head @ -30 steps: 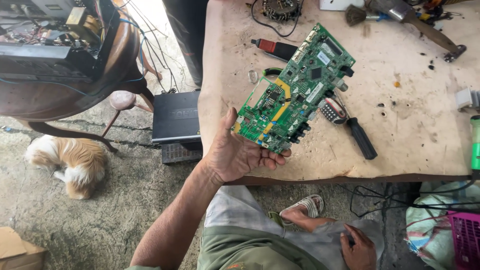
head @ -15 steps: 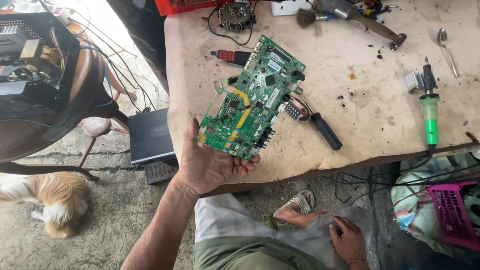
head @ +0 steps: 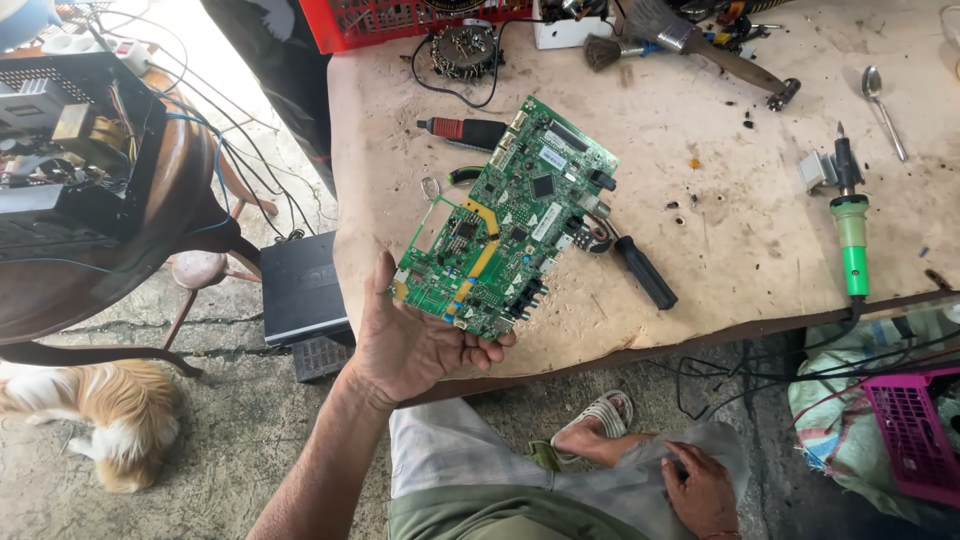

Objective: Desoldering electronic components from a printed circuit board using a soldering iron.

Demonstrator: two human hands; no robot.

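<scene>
**Circuit board held up over the bench edge**

The left hand (head: 415, 345) cups the near end of a green circuit board (head: 505, 225), palm up, fingers curled under its lower edge and thumb along its left side. The board tilts away over the front edge of the table (head: 760, 260), its far end above the tabletop. Against the earlier frames the hold is the same, but hand and board sit lower and more central in view, and more of the bench's right side shows.

The board is a flat rectangle, densely studded with black chips, silver connectors and a yellow strip running diagonally across it. The right hand (head: 700, 490) rests loosely on the lap, on pale trousers, holding nothing.

Beneath the board lies a screwdriver (head: 640, 268) with a ribbed black handle. Beyond it lies a red-and-black probe (head: 470, 130). To the right lies a soldering iron (head: 850, 225) with a green plastic grip, and near it a metal spoon (head: 882, 105). The tabletop is worn, stained tan board. On the concrete floor at left lies a furry ginger-and-white dog (head: 110, 410).
</scene>
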